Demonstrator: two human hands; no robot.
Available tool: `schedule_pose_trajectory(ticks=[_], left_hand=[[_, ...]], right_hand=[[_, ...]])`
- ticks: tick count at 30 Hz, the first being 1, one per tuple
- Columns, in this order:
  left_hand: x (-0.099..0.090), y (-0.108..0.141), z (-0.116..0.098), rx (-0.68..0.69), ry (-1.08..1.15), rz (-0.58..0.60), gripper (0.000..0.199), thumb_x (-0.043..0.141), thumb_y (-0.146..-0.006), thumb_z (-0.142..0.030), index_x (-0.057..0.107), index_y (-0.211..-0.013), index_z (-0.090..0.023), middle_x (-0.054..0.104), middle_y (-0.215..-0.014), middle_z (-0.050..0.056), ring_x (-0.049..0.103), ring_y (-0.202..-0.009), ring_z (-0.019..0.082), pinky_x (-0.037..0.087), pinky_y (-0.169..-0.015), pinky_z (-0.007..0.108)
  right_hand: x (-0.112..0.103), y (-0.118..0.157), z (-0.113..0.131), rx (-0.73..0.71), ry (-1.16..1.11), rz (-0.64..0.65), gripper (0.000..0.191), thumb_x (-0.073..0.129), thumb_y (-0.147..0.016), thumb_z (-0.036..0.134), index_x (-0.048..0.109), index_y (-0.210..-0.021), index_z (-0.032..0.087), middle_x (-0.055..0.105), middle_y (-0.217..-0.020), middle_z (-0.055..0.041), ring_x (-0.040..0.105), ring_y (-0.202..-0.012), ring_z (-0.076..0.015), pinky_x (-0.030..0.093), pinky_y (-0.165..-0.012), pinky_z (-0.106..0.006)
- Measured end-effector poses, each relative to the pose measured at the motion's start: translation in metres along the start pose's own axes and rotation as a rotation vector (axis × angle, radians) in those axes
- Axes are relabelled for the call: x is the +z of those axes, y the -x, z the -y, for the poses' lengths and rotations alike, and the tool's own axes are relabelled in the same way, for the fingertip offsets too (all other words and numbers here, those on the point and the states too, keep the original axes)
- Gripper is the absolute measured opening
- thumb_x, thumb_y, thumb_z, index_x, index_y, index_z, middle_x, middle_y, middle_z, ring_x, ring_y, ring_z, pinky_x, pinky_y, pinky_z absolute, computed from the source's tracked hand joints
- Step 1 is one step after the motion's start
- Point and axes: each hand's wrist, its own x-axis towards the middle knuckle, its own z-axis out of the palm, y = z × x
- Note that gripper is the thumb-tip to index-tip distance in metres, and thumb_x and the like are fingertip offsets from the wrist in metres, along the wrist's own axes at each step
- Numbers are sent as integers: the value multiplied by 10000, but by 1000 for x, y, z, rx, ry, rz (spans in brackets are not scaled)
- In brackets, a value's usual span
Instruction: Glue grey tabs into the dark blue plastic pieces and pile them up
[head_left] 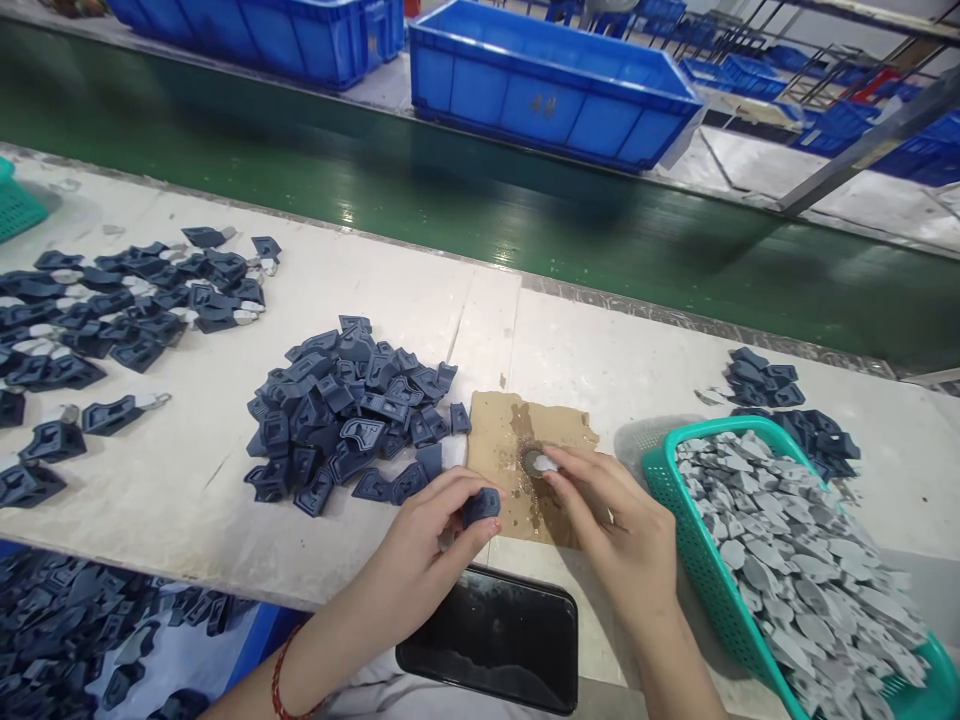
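The left hand (420, 540) clamps a navy plastic part (481, 507) over the left edge of a cardboard sheet (491, 425); the right hand (630, 530) pinches a grey chip (546, 463) over its middle. Left of the cardboard sheet: heaped navy parts (330, 395); right: a teal basket (700, 545).

White, worn worktable (600, 350). Flat tan cardboard sheet (491, 440). Left of sheet: heap of dark-blue moulded plastic parts (330, 395); farther left, scattered dark-blue parts with pale-grey tips (139, 350). Right of sheet: teal perforated plastic basket (691, 565), two small piles of dark-blue parts (814, 440).
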Motion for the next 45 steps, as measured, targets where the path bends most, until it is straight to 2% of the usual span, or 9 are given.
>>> schedule_pose_trajectory(ticks=[3, 6, 10, 16, 21, 26, 32, 39, 45], left_hand=[[0, 0, 1, 9, -26, 3, 189, 503, -1073, -328, 656, -1074, -217, 645, -1124, 65, 607, -1006, 204, 449, -765, 260], [0, -1, 1, 14, -56, 17, 190, 488, -1082, -331, 643, -1086, -220, 638, -1109, 58, 597, -943, 188, 440, -753, 257], [0, -2, -1, 13, -70, 25, 189, 482, -1089, -318, 642, -1133, -228, 632, -1114, 50, 601, -939, 178, 445, -786, 249], [1, -1, 0, 9, -104, 21, 215, 488, -1089, -352, 647, -1157, -226, 642, -1123, 66, 610, -948, 198, 461, -803, 265], [2, -1, 0, 10, -98, 24, 217, 490, -1089, -360, 642, -1170, -229, 638, -1132, 58, 615, -990, 197, 460, -829, 259], [2, -3, -1, 30, -83, 31, 210, 491, -1092, -332, 645, -1209, -251, 636, -1142, 35, 614, -1010, 178, 448, -830, 244], [1, -3, -2, 54, -71, 38, 183, 475, -1099, -299, 640, -1135, -230, 644, -1114, 33, 612, -1065, 177, 446, -901, 238], [2, -4, -2, 58, -67, 39, 182, 478, -1099, -302, 640, -1141, -230, 658, -1130, 31, 608, -1082, 176, 448, -910, 238], [1, -3, -4, 51, -76, 58, 200, 449, -1107, -325, 624, -1135, -231, 650, -1156, 38, 596, -1120, 191, 444, -942, 263]], right_hand=[[1, 4, 7, 162, -199, -49, 156, 723, -949, 224, 789, -1064, 306, 791, -1085, -24, 750, -896, -178, 617, -813, -296], [5, 7, 12, 207, -339, -53, 141, 762, -915, 214, 804, -1003, 315, 781, -1019, -9, 732, -771, -138, 606, -710, -240], [10, 9, 15, 147, -402, 2, 175, 745, -919, 176, 803, -1013, 311, 774, -1012, -27, 738, -890, -165, 600, -724, -236], [11, 6, 17, 125, -378, 51, 141, 737, -920, 188, 814, -997, 278, 778, -996, -49, 731, -811, -159, 613, -697, -244], [13, 5, 19, 115, -388, 61, 115, 737, -917, 202, 814, -984, 256, 783, -974, -70, 751, -882, -203, 624, -690, -272], [14, 3, 21, 98, -417, 95, 122, 722, -927, 183, 803, -993, 246, 776, -986, -63, 744, -840, -179, 618, -646, -248], [13, 1, 23, 52, -385, 111, 133, 710, -936, 157, 798, -981, 246, 791, -956, -47, 755, -897, -182, 631, -730, -258], [12, -1, 24, 48, -341, 156, 107, 697, -955, 181, 793, -973, 228, 778, -921, -40, 752, -857, -165, 613, -730, -228], [-1, -9, 30, 78, -290, 317, 153, 607, -1029, 263, 757, -1053, 242, 757, -1005, -36, 732, -913, -162, 588, -727, -229]])
